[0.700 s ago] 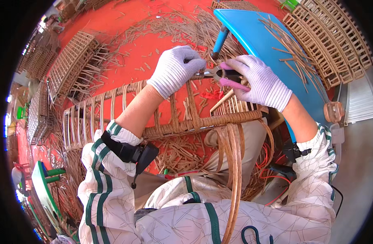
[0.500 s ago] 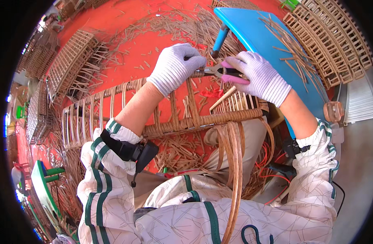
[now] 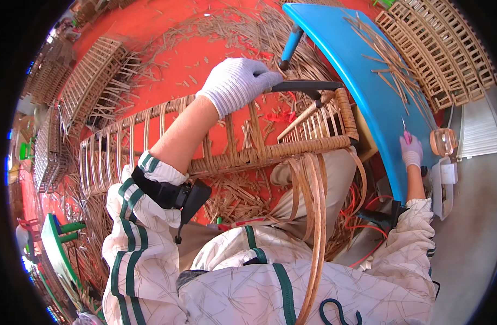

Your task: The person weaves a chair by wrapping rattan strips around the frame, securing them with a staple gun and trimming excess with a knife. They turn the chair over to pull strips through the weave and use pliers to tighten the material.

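My left hand (image 3: pixel 235 84), in a white knit glove, is closed on the far rail of a long rattan-wrapped frame (image 3: pixel 281 153). The frame lies across in front of me, its right end wrapped and its left part showing open slats. A dark bare rail (image 3: pixel 308 85) shows to the right of that hand. Long brown rattan strips (image 3: pixel 313 200) hang from the frame's near edge down over my lap. Far to the right, my gloved right hand (image 3: pixel 411 151) is over the blue table, closed on pliers (image 3: pixel 407 136) with pink handles, their tips pointing away from me.
The blue table (image 3: pixel 362 86) carries loose cane strips (image 3: pixel 392 65). Beside it stand a clear orange-tinted jar (image 3: pixel 443 142) and a pale plastic box (image 3: pixel 442 184). Woven racks (image 3: pixel 94 81) stand left and far right; scraps litter the red floor (image 3: pixel 167 70). An orange cord (image 3: pixel 368 238) lies nearby.
My right hand has left the frame's far rail and moved right and toward me with the pliers, over the blue table. The left hand stays on the rail, almost unmoved.
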`<state>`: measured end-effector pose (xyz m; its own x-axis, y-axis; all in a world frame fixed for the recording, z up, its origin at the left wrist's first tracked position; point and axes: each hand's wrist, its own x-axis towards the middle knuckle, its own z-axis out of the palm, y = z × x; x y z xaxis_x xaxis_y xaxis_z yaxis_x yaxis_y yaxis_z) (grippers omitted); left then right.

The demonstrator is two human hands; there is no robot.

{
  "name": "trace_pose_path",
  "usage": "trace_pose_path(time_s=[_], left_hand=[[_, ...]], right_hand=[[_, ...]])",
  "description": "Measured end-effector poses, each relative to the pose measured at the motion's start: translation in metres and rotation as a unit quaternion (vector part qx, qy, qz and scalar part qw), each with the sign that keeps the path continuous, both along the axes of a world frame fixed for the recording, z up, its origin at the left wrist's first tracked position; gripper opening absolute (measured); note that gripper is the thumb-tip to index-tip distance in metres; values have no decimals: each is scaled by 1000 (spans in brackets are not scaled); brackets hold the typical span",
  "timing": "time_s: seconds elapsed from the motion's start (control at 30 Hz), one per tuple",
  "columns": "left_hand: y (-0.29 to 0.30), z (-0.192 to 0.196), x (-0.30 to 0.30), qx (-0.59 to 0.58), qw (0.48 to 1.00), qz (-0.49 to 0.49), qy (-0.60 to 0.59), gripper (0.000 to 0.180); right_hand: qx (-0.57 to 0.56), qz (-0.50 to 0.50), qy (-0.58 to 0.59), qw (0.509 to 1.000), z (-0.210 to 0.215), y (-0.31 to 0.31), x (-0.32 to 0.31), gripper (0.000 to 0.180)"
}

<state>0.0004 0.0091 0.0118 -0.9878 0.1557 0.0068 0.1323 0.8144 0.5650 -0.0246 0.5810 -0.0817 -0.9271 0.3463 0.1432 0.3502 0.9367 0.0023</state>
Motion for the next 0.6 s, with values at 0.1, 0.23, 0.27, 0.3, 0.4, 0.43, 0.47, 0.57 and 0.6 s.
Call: trace_pose_path(time_s=[0.1, 0.23, 0.27, 0.3, 0.4, 0.43, 0.47, 0.57, 0.6], left_hand=[[-3, -9, 0, 13, 998, -42, 36, 28], [0, -5, 1, 12, 999, -35, 14, 28], [-4, -3, 5, 9, 999, -28, 11, 28], [-3, -1, 6, 14, 999, -31, 11, 28], [-11, -10, 8, 10, 999, -35, 25, 31], [-7, -10, 6, 14, 999, -39, 27, 31], [-3, -11, 5, 17, 998, -41, 36, 31], [-1, -16, 2, 20, 998, -39, 50, 34], [-1, -14, 4, 21, 997, -38, 56, 36]], right_hand=[[103, -92, -24, 990, 12, -20, 19, 64], [-136, 320, 166, 923, 93, -128, 12, 28], [-254, 373, 156, 878, 112, -179, 22, 26], [-360, 414, 146, 823, 135, -224, 38, 25], [-426, 586, -14, 690, 161, -322, 82, 18], [-389, 654, -63, 646, 158, -336, 85, 17], [-447, 601, -182, 637, 156, -341, 95, 18], [-255, 650, -152, 699, 136, -333, 99, 20], [-168, 653, -129, 727, 133, -326, 103, 22]])
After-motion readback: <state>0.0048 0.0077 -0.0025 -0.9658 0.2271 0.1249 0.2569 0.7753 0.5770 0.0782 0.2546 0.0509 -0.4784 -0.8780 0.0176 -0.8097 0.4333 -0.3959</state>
